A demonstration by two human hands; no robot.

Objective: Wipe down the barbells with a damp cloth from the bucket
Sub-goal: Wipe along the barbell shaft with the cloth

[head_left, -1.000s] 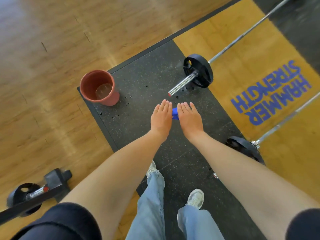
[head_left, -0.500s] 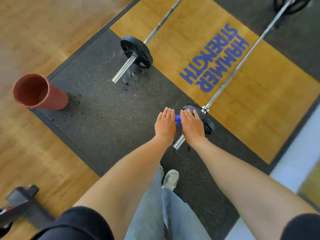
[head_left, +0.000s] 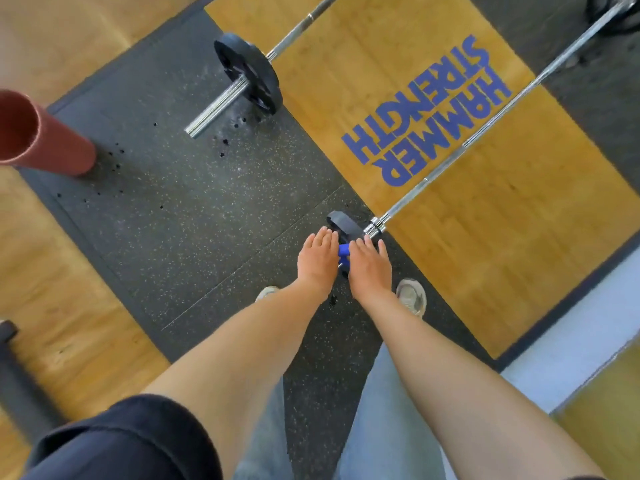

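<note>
A speckled black rubber mat lay between wood flooring and a yellow platform lettered in blue. At the far left stood the terracotta-red bucket, dark drips spotting the mat beside it. One barbell lay farther off, a second barbell nearer. The left hand and right hand together gripped a blue cloth between them, above the near barbell's black plate.

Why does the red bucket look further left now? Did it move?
Cannot tell for sure, but probably not. The bucket sits at the same corner of the black mat as before, with the same dark drops beside it. The camera turned right.
</note>
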